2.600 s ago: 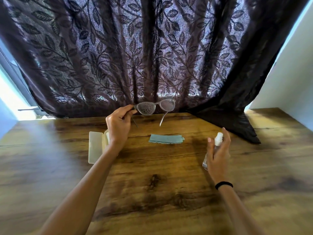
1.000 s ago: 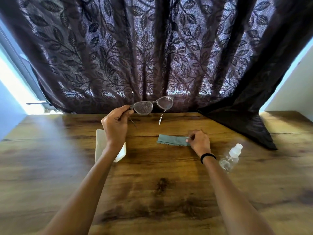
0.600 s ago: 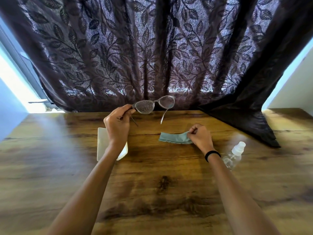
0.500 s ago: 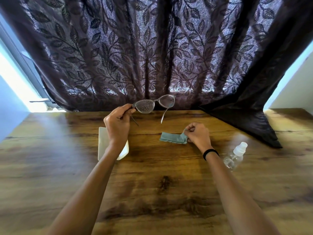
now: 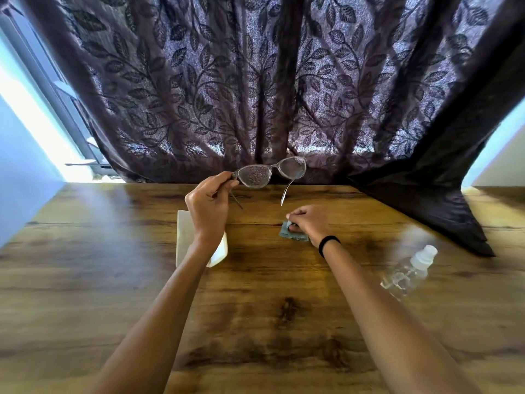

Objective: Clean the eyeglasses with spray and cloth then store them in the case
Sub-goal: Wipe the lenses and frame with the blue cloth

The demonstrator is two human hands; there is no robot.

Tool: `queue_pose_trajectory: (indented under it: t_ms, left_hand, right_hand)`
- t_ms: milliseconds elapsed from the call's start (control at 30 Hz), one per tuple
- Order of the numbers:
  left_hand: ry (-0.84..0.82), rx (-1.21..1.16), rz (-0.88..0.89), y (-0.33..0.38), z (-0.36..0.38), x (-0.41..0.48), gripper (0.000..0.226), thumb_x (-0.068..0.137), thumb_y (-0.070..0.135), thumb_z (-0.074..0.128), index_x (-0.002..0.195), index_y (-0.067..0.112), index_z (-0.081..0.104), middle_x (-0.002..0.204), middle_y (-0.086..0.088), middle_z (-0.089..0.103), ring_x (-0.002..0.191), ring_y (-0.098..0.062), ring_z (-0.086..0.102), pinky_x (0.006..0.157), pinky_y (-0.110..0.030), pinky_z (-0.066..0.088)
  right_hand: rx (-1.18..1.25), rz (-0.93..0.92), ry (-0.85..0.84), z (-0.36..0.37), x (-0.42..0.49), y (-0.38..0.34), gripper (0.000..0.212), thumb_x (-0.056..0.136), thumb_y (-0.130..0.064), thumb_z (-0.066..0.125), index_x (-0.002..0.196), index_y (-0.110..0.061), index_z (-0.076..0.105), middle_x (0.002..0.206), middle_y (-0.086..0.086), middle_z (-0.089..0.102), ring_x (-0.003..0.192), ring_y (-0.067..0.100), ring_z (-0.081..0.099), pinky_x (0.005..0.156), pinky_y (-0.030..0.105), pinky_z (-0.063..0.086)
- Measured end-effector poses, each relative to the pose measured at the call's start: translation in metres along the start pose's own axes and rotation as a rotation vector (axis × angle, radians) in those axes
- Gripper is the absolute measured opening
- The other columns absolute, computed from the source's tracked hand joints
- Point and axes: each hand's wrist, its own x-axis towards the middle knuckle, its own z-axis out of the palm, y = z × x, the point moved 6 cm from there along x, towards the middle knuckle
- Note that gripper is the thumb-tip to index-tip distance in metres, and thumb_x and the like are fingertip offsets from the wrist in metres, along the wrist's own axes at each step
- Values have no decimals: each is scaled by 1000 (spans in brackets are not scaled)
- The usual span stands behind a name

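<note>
The glasses (image 5: 271, 173) are held by the left hand (image 5: 207, 209) above the middle of the table's (image 5: 85, 280) far edge. The case (image 5: 183, 237) is laid on the table below that hand and is partly hidden by the wrist. The cloth (image 5: 292, 237) is found just right of the case, on the table, pinched under the right hand (image 5: 309, 223). The bottle (image 5: 406, 275) is set well to the right of the cloth, nearer the right edge. The curtain (image 5: 255, 81) is hung behind the far edge and is draped onto the far right corner.

Bare forearms, no sleeves, thin black band (image 5: 328, 245) on right wrist
</note>
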Motion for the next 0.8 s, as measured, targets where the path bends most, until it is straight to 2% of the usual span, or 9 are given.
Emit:
queue_pose_trajectory:
  t_ms: [67, 167, 233, 367, 467, 600, 667, 800]
  left_hand:
    - [-2, 0, -6, -1, 0, -1, 17, 78, -4, 69, 95, -5, 70, 87, -1, 65, 76, -15, 64, 72, -19, 53]
    - [-7, 0, -7, -2, 1, -1, 18, 78, -4, 69, 96, -6, 69, 88, -1, 65, 77, -16, 65, 71, -22, 54]
    - [-7, -2, -6, -4, 3, -2, 17, 78, -4, 68, 96, -6, 69, 87, -2, 65, 76, -17, 65, 70, -25, 54]
    - [15, -9, 1, -10, 9, -4, 17, 77, -4, 70, 94, -4, 70, 85, 0, 65, 74, -3, 62, 71, -12, 51]
    - [11, -28, -1, -15, 13, -4, 18, 76, -3, 70, 94, -3, 70, 85, 2, 66, 77, -1, 61, 70, -10, 51]
    - [12, -48, -17, -19, 15, -4, 17, 77, -3, 71, 93, -2, 71, 83, 1, 67, 73, -1, 61, 69, -16, 53]
    - [9, -48, -19, -20, 14, -4, 17, 77, -2, 71, 94, -2, 71, 83, 2, 67, 73, -2, 62, 68, -17, 54]
    - [6, -20, -7, -18, 12, -4, 18, 76, -1, 71, 95, -2, 71, 84, 5, 66, 76, 0, 62, 68, -9, 50]
  right_hand:
    - [-42, -19, -7, 1, 1, -2, 11, 87, -6, 59, 82, 1, 65, 67, 7, 63, 55, 9, 60, 51, 15, 53]
    - [-36, -77, 44, -10, 2, -5, 11, 88, -3, 56, 88, 3, 66, 73, 11, 64, 56, 11, 59, 58, 19, 53]
    - [-123, -153, 131, -25, 1, -8, 10, 87, -3, 57, 88, -3, 67, 80, 9, 66, 61, 10, 61, 58, 18, 53]
    - [-453, -279, 261, -44, -3, -9, 13, 87, -8, 58, 89, -12, 70, 96, 2, 69, 87, 13, 62, 71, 20, 44]
    - [-530, -283, 219, -42, -2, -5, 12, 87, -11, 60, 91, -15, 70, 102, 1, 69, 96, 15, 62, 76, 22, 44]
    - [-558, -265, 133, -32, 1, -1, 10, 85, -14, 63, 91, -16, 71, 104, 0, 69, 98, 11, 60, 79, 19, 40]
    - [-551, -261, 84, -26, 3, 0, 9, 84, -17, 64, 91, -15, 70, 101, 0, 69, 90, 6, 56, 76, 17, 39]
    - [-489, -245, 56, -20, 5, 2, 11, 81, -19, 68, 90, -12, 68, 92, 1, 68, 80, 7, 55, 60, 12, 38]
